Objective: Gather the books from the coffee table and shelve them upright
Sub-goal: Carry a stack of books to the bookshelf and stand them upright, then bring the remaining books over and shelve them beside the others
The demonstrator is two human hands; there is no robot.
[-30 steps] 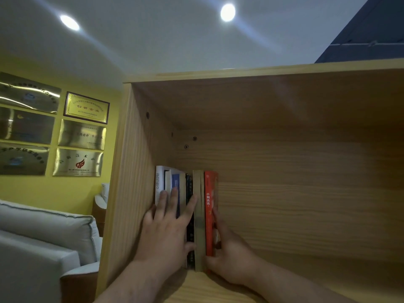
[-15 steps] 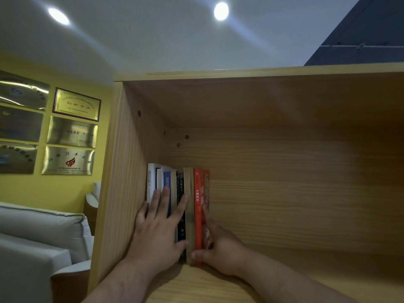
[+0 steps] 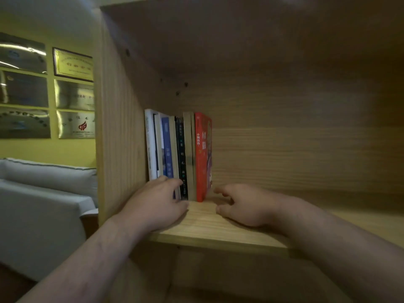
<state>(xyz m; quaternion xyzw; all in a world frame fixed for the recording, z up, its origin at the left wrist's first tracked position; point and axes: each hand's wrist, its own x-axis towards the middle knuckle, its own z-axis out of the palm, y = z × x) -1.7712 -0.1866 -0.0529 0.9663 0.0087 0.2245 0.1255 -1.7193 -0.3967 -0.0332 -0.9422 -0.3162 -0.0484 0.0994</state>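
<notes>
Head view: two bare forearms reach over the front edge of the wooden shelf (image 3: pixel 207 228). The left hand (image 3: pixel 157 200) lies palm down with relaxed fingers, its tips at the foot of the book spines and gripping nothing. The right hand (image 3: pixel 240 206) rests on the board, loosely curled and empty, just beside the red book (image 3: pixel 200 154); whether they touch cannot be told. The row of books (image 3: pixel 175 149) stands upright against the left side panel (image 3: pixel 118 127). Farther left are a grey sofa (image 3: pixel 43 182) and plaques (image 3: pixel 74 64) on a yellow wall.
</notes>
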